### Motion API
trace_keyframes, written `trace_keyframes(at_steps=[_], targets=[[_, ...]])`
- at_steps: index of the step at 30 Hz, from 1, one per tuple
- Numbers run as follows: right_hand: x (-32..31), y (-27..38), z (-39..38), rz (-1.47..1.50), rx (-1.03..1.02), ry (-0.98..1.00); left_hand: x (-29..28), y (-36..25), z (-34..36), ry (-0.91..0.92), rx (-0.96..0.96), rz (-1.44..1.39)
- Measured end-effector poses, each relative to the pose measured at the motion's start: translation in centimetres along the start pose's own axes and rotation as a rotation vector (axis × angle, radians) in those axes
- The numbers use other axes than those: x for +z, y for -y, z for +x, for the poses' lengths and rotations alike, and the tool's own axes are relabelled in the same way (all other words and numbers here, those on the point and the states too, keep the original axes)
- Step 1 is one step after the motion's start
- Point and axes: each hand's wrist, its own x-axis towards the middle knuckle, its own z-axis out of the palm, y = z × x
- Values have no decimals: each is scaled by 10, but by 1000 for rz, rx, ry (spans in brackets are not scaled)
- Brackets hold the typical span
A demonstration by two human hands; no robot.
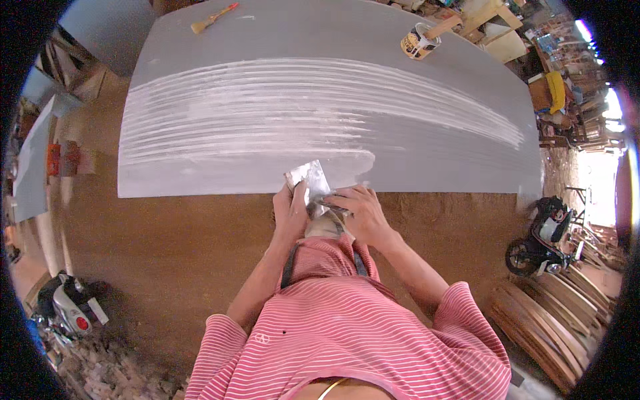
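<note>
At the near edge of a large grey panel [440, 150], my left hand [291, 215] is closed on a flat, shiny metal plate [312, 179] smeared with white paste. My right hand [363, 213] meets it from the other side, fingers closed on a small scraper [335, 208]. That scraper touches or nearly touches the plate; its blade is mostly hidden. Long ridged streaks of white filler [267, 93] run across the panel. A smoother filler patch [347, 163] lies just beyond my hands.
A paintbrush [212, 19] lies at the panel's far left. An opened tin [420, 43] stands at the far right with a wooden stick [443, 27] across it. Motorbikes stand on the dirt floor, one at left [70, 308], another at right [543, 237]. Planks [540, 320] are stacked lower right.
</note>
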Motion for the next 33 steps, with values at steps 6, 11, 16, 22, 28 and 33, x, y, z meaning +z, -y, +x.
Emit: trace_keyframes(at_steps=[6, 11, 16, 22, 28, 33], targets=[[13, -101, 24, -114, 239, -268, -26, 27, 3, -138, -80, -174], [58, -126, 85, -372, 172, -349, -96, 78, -24, -51, -229, -239], [91, -102, 108, -467, 103, -320, -134, 70, -59, -244, -304, -187], [116, -76, 123, -508, 207, -286, -140, 65, -61, -281, -355, -316], [107, -72, 126, -523, 226, -217, -145, 41, -47, -276, -336, -239], [109, -78, 121, -549, 274, -292, -164, 48, -39, -296, -301, -202]])
